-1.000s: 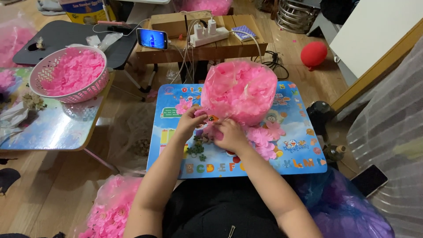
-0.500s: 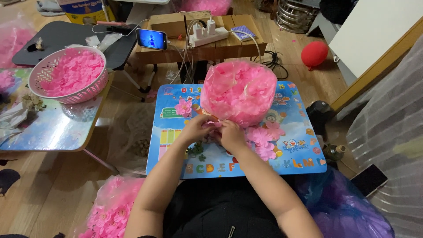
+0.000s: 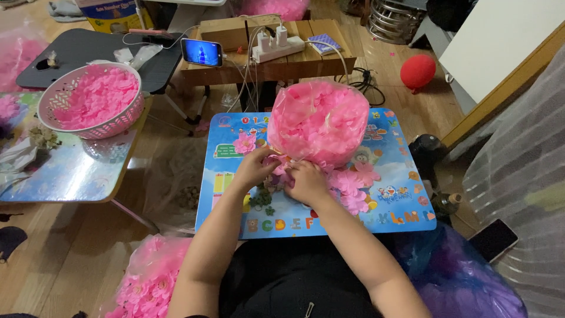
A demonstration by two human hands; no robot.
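Observation:
My left hand (image 3: 254,166) and my right hand (image 3: 306,179) meet over a small blue cartoon-printed table (image 3: 388,206). Both pinch a small pink flower piece (image 3: 278,169) between them, at the front foot of a big clear plastic bag (image 3: 318,121) stuffed with pink petals. Loose pink fabric flowers (image 3: 352,184) lie on the table right of my right hand. One pink flower (image 3: 243,143) sits left of the bag. Small green leaf parts (image 3: 259,199) lie under my wrists.
A pink basket of petals (image 3: 91,100) stands on a second low table (image 3: 76,171) at left. Behind are a wooden bench (image 3: 306,56) with a power strip (image 3: 278,46) and lit phone (image 3: 202,52), and a red balloon (image 3: 417,71). Bags of pink flowers (image 3: 147,282) sit by my knee.
Both hands have drawn slightly closer together at the foot of the petal bag, fingers working the small pink piece. Nothing else has moved.

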